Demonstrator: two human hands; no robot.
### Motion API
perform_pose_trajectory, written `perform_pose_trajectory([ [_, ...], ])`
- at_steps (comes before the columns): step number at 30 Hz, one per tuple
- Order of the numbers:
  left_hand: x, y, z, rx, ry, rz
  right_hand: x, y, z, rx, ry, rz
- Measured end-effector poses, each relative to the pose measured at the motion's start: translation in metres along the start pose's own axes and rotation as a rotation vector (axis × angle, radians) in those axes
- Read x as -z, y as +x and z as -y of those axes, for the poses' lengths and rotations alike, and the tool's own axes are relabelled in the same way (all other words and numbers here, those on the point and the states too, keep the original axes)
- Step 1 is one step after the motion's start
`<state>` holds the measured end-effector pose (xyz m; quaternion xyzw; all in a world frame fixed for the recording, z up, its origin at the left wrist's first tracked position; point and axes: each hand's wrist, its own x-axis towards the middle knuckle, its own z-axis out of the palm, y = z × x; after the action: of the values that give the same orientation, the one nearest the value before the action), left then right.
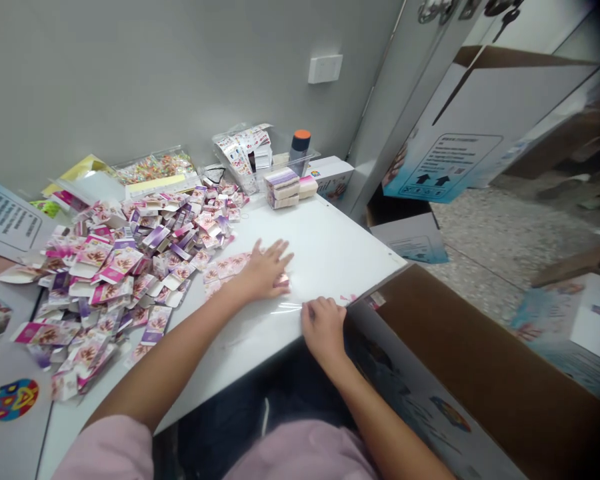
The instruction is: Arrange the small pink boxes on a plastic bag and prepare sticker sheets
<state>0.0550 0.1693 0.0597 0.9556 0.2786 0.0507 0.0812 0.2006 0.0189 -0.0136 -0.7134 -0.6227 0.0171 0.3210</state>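
My left hand (265, 272) lies open with fingers spread over a clear plastic bag (285, 308) on the white table. Small pink printed boxes (226, 267) lie flat in rows beside and partly under this hand, seemingly inside the bag. My right hand (325, 327) is closed at the table's front edge, its fingers pinching the bag's right end. To the left spreads a large heap of small pink and purple cardboard boxes (155, 237), many with flaps raised.
Behind stand stacked small cartons (283, 187), a dark bottle with an orange cap (300, 145) and a tray of sticker sheets (240, 153). A bag of colourful bits (155, 167) lies by the wall. A large open carton (445, 333) adjoins the table's right edge.
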Motion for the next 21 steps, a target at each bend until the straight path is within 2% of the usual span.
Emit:
perform_pose_trajectory([
  [2, -0.002, -0.006, -0.001, 0.200, 0.023, -0.030, 0.000, 0.000, -0.001, 0.006, -0.018, -0.014],
  [4, -0.007, -0.011, -0.002, 0.284, 0.022, -0.031, 0.000, -0.002, -0.002, 0.015, -0.026, -0.027],
  [8, -0.017, -0.014, -0.004, 0.261, 0.014, -0.077, 0.001, -0.004, 0.003, 0.019, -0.044, -0.051],
  [11, -0.014, -0.014, -0.004, 0.199, -0.018, -0.105, 0.003, -0.007, 0.017, -0.007, -0.084, -0.139],
  [13, -0.005, -0.019, -0.005, 0.155, -0.049, -0.108, 0.004, -0.011, 0.033, 0.112, -0.028, -0.134],
  [14, 0.001, -0.025, -0.006, 0.138, -0.071, -0.118, 0.005, -0.013, 0.041, 0.232, 0.029, -0.083],
  [16, 0.011, -0.042, -0.014, 0.142, -0.132, -0.206, 0.007, -0.016, 0.054, 0.507, 0.162, 0.107],
  [17, 0.015, -0.053, -0.021, 0.179, -0.209, -0.348, 0.007, -0.016, 0.059, 0.598, 0.212, 0.207],
  [19, 0.018, -0.078, -0.038, 0.300, -0.345, -0.705, 0.005, -0.012, 0.064, 0.646, 0.256, 0.335],
  [20, 0.017, -0.089, -0.047, 0.300, -0.448, -0.723, 0.003, -0.009, 0.065, 0.638, 0.270, 0.375],
  [21, 0.015, -0.100, -0.055, 0.250, -0.578, -0.591, 0.000, -0.005, 0.064, 0.616, 0.281, 0.396],
])
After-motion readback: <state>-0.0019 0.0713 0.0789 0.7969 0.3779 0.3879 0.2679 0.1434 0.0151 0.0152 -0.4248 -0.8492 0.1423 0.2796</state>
